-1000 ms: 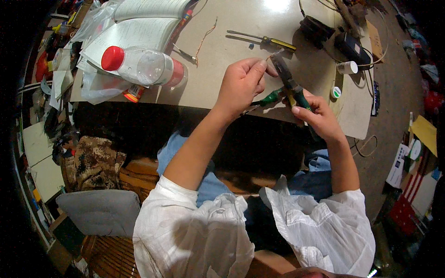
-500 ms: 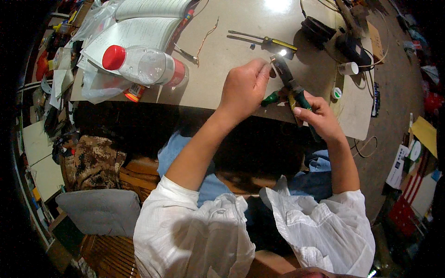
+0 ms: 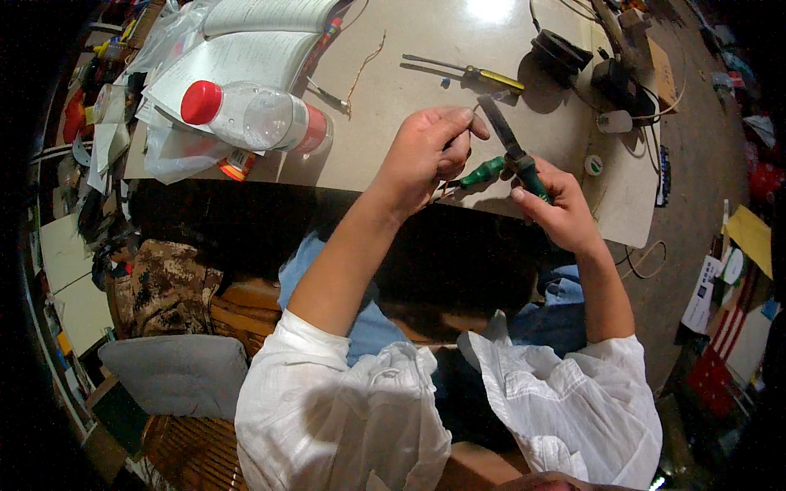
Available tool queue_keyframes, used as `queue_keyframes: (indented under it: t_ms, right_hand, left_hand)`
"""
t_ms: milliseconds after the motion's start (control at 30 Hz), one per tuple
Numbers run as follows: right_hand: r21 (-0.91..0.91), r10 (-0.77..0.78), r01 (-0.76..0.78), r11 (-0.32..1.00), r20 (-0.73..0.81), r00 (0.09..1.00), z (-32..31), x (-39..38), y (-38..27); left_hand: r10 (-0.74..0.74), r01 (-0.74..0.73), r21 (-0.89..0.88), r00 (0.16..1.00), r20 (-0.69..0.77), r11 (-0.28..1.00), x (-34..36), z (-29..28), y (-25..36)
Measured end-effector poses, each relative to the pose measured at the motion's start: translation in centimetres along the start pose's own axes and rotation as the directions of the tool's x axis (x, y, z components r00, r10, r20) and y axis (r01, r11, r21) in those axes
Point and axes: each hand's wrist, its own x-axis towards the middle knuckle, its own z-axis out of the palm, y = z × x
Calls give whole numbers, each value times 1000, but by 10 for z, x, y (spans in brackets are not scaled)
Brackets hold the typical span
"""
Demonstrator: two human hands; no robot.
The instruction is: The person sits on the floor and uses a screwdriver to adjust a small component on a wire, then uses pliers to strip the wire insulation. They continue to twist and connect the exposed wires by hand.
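Observation:
My right hand [image 3: 553,204] grips a pair of green-handled pliers [image 3: 512,155] over the near edge of the tan table [image 3: 409,74]; the dark jaws point up and away. My left hand [image 3: 430,151] is closed just left of the jaws, pinching something thin near their tip; what it pinches is too small to make out. One green handle sticks out between the two hands.
A clear plastic bottle [image 3: 254,114] with a red cap lies on open papers [image 3: 237,57] at the left. A yellow-handled screwdriver [image 3: 471,74] and a thin copper wire [image 3: 364,65] lie further back. Dark round parts [image 3: 561,49] and a small white roll [image 3: 594,165] sit at the right.
Both hands have stayed close together at the table edge. My left hand has shifted slightly up toward the plier jaws.

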Motion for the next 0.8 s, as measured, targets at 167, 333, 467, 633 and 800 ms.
queue_keyframes:
  t_ms: [167, 333, 467, 633, 800]
  right_hand:
    - [-184, -158, 143, 972, -70, 985, -12, 1, 4]
    - [-428, -31, -74, 901, -233, 972, -39, -1, 3]
    - [-700, -132, -172, 693, -357, 925, -54, 7, 27]
    - [-824, -353, -100, 557, -344, 870, -57, 18, 28]
    - [-430, -348, 146, 891, -441, 827, -32, 36, -13]
  left_hand:
    - [91, -72, 181, 991, -99, 981, 3, 1, -2]
    - [189, -141, 251, 965, -182, 958, 6, -5, -1]
    - [202, -159, 230, 962, -181, 960, 7, -1, 0]
    - [173, -150, 164, 976, -133, 975, 12, 7, -2]
    - [172, -164, 136, 984, -51, 977, 9, 12, -6]
